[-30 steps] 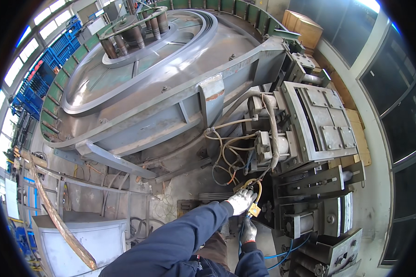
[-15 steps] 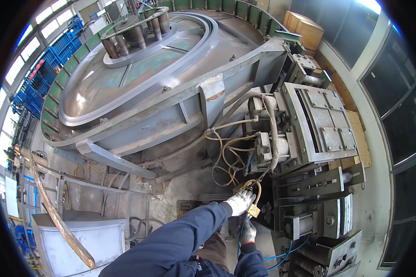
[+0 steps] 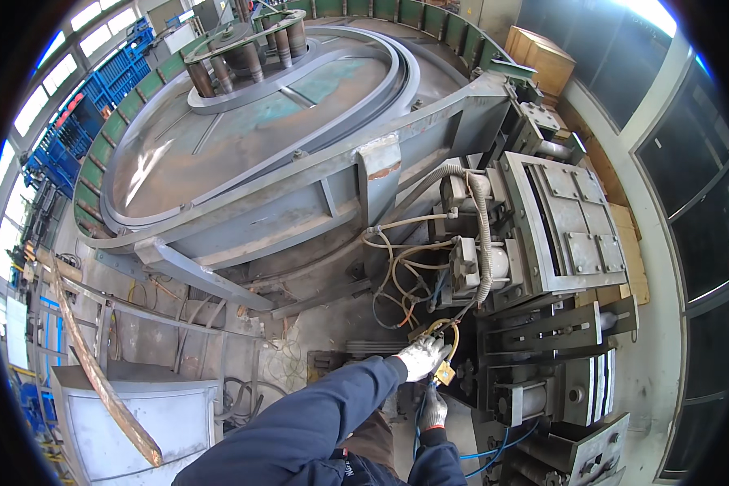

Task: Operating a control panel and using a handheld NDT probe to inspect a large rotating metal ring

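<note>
The small, squarish yellow block (image 3: 445,373), a curved yellow hose (image 3: 455,340) above it, sits nearer the person than the ribbed hose (image 3: 484,243). The gloved left hand (image 3: 423,358) bends beside it and the right hand (image 3: 434,407) meets its underside; I cannot tell either grip.

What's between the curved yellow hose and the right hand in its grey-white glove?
A small, squarish yellow block, seen in the head view: below the hose, just above the right hand.
</note>
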Available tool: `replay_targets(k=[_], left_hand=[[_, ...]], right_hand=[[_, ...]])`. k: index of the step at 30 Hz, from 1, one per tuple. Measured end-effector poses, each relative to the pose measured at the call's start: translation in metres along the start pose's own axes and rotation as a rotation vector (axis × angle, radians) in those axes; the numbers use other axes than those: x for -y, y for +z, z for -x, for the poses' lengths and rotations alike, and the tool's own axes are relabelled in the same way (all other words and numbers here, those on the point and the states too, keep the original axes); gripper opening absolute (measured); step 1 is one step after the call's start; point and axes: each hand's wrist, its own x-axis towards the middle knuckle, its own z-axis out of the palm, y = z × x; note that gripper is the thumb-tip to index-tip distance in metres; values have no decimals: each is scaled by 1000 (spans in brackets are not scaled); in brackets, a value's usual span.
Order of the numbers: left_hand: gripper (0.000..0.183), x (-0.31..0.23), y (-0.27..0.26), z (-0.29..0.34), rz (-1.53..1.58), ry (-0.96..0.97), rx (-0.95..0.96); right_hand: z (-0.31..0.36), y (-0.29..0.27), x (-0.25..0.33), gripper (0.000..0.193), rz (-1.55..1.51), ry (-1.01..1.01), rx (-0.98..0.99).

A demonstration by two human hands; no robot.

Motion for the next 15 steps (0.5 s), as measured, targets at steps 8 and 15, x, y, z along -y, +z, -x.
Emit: replay_targets(k=[8, 15], left_hand=[[80, 0, 3, 1, 41, -4, -4], [77, 0, -2, 4, 83, -12, -10]], right_hand=[[-2, -2, -4, 30, -20, 8, 19], [-4, -2, -5, 30, -31, 17, 10]])
